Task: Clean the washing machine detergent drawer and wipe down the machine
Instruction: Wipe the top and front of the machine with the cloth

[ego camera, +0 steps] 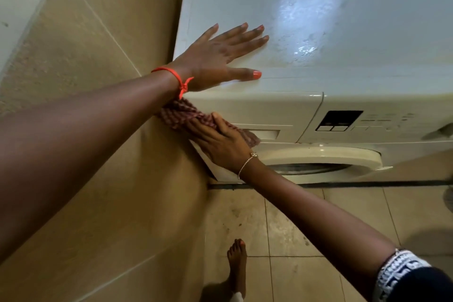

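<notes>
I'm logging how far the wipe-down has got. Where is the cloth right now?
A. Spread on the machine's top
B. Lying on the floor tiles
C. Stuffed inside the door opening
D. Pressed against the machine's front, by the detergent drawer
D: the right hand presses the cloth against the machine's front at the detergent drawer, while the left hand lies flat on the machine's top.

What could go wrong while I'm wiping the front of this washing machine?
Your left hand leans on the machine's top, which looks wet, so it might slip. The cloth under your right hand is near the control panel; moisture could get into it. Your bare foot could slide if water drips.
</notes>
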